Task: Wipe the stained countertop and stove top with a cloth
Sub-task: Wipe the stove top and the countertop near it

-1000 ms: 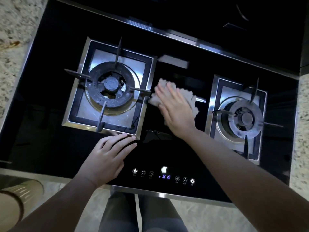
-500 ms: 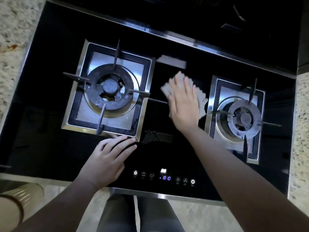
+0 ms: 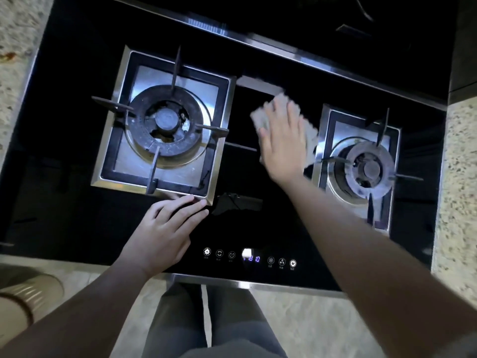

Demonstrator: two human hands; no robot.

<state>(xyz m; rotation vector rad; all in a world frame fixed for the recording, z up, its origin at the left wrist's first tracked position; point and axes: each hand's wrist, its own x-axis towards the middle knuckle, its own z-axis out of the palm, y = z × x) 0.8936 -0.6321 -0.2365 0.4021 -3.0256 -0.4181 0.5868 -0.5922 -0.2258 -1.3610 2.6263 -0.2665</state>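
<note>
A black glass stove top [image 3: 77,215] fills the view, with a large burner [image 3: 165,125] on the left and a smaller burner [image 3: 366,169] on the right. Between the burners lies a pale grey cloth [image 3: 260,117]. My right hand [image 3: 282,143] presses flat on the cloth with straight fingers, covering most of it. My left hand [image 3: 165,228] rests flat on the glass just below the left burner's front corner, holding nothing.
A lit touch control panel [image 3: 250,258] runs along the stove's front edge. Speckled stone countertop [image 3: 459,177] borders the stove on the right and on the left, where a brown stain [image 3: 7,56] shows. A beige ribbed container [image 3: 28,298] sits at the lower left.
My right hand has slid the cloth from beside the left burner to the right and slightly away, close to the right burner. My left hand has stayed in place.
</note>
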